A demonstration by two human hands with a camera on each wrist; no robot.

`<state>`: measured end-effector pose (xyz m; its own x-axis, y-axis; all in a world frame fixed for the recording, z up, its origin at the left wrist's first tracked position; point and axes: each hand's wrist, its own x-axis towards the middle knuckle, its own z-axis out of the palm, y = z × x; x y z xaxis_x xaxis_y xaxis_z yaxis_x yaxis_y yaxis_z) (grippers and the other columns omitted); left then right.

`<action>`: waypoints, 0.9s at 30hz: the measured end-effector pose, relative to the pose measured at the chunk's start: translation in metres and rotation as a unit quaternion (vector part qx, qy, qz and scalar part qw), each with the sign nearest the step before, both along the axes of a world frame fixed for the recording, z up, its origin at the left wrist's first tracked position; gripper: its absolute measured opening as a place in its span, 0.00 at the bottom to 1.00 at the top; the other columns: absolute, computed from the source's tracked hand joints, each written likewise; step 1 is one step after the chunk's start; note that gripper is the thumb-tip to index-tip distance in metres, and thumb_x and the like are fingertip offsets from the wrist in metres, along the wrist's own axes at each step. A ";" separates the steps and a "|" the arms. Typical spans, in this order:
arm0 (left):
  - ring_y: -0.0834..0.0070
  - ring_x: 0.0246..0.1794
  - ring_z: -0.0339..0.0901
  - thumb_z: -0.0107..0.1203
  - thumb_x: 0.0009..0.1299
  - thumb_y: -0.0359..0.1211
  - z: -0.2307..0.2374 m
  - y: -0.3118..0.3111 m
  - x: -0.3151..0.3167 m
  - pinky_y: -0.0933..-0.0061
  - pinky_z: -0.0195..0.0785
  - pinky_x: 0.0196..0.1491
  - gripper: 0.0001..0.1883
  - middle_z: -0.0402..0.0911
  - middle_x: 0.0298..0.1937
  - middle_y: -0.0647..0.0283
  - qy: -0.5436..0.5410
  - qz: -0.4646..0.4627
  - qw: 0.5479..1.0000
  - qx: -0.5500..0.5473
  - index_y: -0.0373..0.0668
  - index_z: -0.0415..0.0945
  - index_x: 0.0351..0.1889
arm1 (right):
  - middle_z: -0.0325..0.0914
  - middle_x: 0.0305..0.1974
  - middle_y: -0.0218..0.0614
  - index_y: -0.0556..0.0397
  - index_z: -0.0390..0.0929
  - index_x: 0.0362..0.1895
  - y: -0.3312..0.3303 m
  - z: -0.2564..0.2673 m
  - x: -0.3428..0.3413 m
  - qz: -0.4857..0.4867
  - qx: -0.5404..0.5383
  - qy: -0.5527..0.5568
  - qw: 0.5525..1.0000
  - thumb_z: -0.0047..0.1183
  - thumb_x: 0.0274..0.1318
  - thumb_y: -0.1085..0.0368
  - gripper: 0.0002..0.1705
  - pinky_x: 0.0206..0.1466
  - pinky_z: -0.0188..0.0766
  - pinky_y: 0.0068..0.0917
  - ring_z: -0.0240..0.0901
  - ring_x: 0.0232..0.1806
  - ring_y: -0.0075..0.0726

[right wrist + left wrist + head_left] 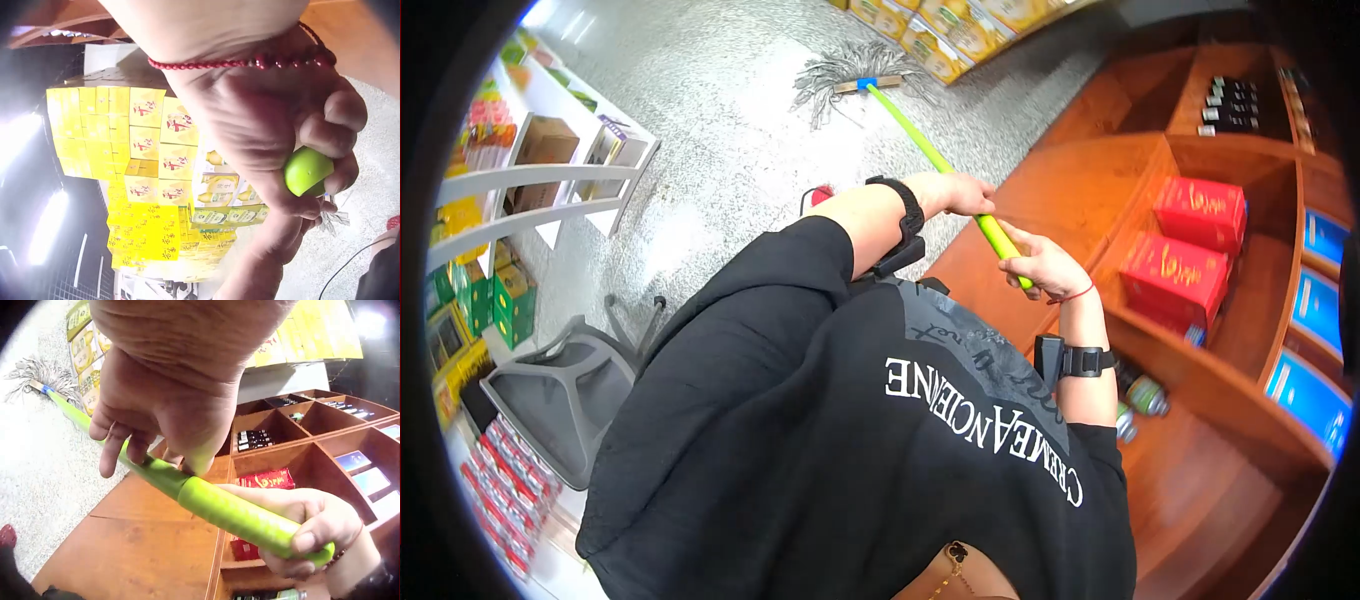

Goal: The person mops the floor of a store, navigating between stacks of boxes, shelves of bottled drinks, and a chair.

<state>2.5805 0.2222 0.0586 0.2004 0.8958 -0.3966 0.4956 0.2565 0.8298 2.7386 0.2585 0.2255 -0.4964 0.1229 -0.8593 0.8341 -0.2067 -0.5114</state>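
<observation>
A string mop with a bright green handle [912, 128] and grey strands [840, 72] lies head-down on the speckled floor, ahead of the person. A blue connector [866, 85] joins handle and head. My left hand [968, 194] holds the handle partway up, fingers and thumb about it in the left wrist view. Closer to the body, my right hand [1045, 266] grips the handle's top end. The rounded green end cap [307, 172] pokes out of that fist in the right wrist view. A red bead bracelet [275, 62] circles the right wrist.
Wooden shelving [1090, 190] stands close on the right, with red boxes [1175, 275] and blue boxes [1315, 305]. Yellow cartons [935, 50] are stacked beyond the mop head. A grey chair [560, 390] and white shelves [625, 165] stand on the left.
</observation>
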 end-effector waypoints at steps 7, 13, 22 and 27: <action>0.58 0.46 0.71 0.41 0.62 0.51 0.023 0.043 -0.134 0.61 0.61 0.49 0.21 0.76 0.42 0.55 0.012 0.055 0.998 -0.019 0.48 0.70 0.44 | 0.66 0.18 0.28 0.48 0.50 0.65 0.064 0.012 -0.144 0.105 0.043 0.019 0.993 0.50 0.46 0.67 0.40 0.12 0.52 0.15 0.56 0.13 0.17; 0.58 0.48 0.70 0.43 0.62 0.52 0.031 0.061 -0.275 0.61 0.61 0.50 0.23 0.75 0.44 0.54 0.026 0.104 0.994 -0.035 0.49 0.70 0.48 | 0.65 0.20 0.27 0.48 0.52 0.64 0.103 0.010 -0.287 0.153 0.051 0.005 0.987 0.51 0.46 0.68 0.38 0.11 0.53 0.15 0.58 0.14 0.17; 0.60 0.51 0.69 0.41 0.64 0.50 0.006 0.046 -0.450 0.62 0.59 0.53 0.21 0.75 0.47 0.56 0.056 0.283 0.956 -0.055 0.49 0.69 0.49 | 0.65 0.21 0.26 0.48 0.51 0.64 0.120 -0.035 -0.480 0.128 -0.001 0.048 0.991 0.51 0.48 0.67 0.38 0.11 0.50 0.15 0.58 0.15 0.18; 0.60 0.51 0.69 0.39 0.65 0.49 0.000 0.053 -0.561 0.63 0.59 0.53 0.21 0.74 0.47 0.58 0.068 0.341 0.935 -0.070 0.51 0.69 0.50 | 0.65 0.17 0.30 0.46 0.47 0.65 0.136 -0.057 -0.602 0.179 -0.019 0.077 0.981 0.47 0.52 0.65 0.37 0.10 0.50 0.17 0.51 0.08 0.19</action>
